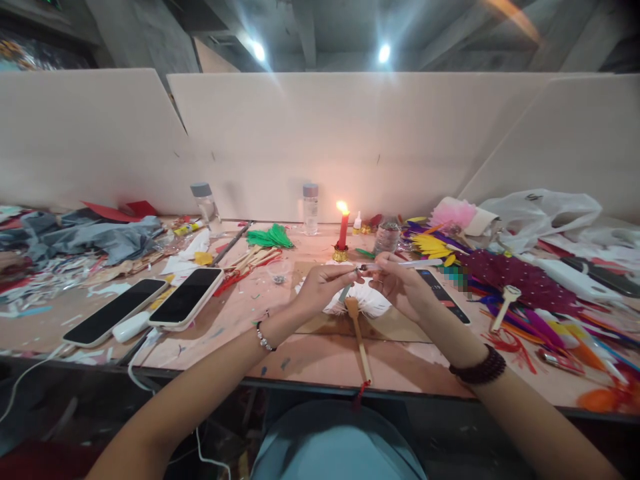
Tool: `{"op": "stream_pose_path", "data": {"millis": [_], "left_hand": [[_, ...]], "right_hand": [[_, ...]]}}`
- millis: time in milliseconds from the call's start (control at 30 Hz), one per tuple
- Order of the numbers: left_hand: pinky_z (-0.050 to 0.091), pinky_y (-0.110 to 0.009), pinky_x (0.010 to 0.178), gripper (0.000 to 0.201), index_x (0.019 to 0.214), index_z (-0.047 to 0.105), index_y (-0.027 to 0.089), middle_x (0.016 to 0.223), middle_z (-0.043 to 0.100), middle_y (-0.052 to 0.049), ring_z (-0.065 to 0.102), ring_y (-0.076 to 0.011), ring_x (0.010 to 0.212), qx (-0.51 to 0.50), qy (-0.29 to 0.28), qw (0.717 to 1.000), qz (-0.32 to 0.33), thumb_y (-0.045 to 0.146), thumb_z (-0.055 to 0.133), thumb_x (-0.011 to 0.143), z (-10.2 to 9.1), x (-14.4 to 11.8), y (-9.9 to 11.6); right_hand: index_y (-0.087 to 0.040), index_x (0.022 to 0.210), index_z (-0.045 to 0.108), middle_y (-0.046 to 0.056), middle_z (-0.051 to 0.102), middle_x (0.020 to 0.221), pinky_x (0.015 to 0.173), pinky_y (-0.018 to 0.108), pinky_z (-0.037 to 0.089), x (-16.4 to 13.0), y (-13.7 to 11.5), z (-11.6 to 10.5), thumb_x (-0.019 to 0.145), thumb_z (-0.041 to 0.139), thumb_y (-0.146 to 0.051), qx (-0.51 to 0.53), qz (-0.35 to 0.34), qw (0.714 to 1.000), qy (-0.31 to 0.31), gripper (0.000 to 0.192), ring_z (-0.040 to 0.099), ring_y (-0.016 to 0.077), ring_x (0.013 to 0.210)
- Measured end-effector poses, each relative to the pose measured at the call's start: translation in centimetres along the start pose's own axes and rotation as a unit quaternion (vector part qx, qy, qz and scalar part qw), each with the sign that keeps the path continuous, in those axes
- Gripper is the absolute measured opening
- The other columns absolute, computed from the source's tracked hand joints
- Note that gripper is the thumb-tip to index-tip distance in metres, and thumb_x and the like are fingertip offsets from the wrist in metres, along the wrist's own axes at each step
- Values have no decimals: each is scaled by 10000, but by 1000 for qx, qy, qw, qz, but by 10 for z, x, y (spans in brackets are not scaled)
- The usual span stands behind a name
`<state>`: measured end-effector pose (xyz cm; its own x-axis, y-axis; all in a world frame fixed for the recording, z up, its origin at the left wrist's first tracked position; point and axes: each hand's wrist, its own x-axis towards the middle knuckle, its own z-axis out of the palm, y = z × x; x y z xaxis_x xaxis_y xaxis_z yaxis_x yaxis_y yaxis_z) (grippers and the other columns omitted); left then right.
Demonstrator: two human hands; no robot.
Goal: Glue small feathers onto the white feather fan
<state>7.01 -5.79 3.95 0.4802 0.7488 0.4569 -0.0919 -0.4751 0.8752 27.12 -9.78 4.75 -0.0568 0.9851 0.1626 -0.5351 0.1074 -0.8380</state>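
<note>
My right hand (403,283) is closed on a thin translucent stick (423,263), much like a glue stick, which points out to the right. My left hand (325,287) pinches something small and dark at its fingertips, too small to name, close to the right hand's fingers. Below both hands lies a white feather fan (367,298) with a wooden handle (361,343) and a red tassel (359,398), partly hidden by them. Brown cardboard (320,325) is under the fan. Just beyond the hands a red candle (343,229) burns upright in a gold holder (340,253).
Green feathers (270,236) and two phones (187,298) (120,310) lie at left. A third phone (444,297) is beside my right forearm. Colourful feathers, a dark red fan (515,277) and plastic bags (545,217) crowd the right. Clear bottles (311,210) stand before white panels (280,147).
</note>
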Motion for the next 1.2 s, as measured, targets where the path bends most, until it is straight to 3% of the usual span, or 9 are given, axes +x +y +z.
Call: {"op": "stream_pose_path", "data": {"millis": [267, 1200], "left_hand": [[567, -344, 867, 349, 963, 884, 175, 961, 846, -99, 757, -255, 927, 11, -2, 1000, 6, 496, 749, 937, 0, 0, 4], [544, -318, 847, 386, 875, 861, 161, 936, 841, -92, 751, -245, 914, 37, -5, 999, 12, 517, 734, 951, -1, 1, 3]], "right_hand": [[-243, 809, 751, -39, 773, 821, 668, 195, 610, 3, 5, -7, 732, 978, -313, 5, -1, 1000, -8, 250, 732, 119, 724], [-287, 874, 725, -57, 779, 897, 752, 232, 611, 9, 9, -19, 817, 953, -327, -12, 6, 999, -46, 239, 760, 136, 858]]}}
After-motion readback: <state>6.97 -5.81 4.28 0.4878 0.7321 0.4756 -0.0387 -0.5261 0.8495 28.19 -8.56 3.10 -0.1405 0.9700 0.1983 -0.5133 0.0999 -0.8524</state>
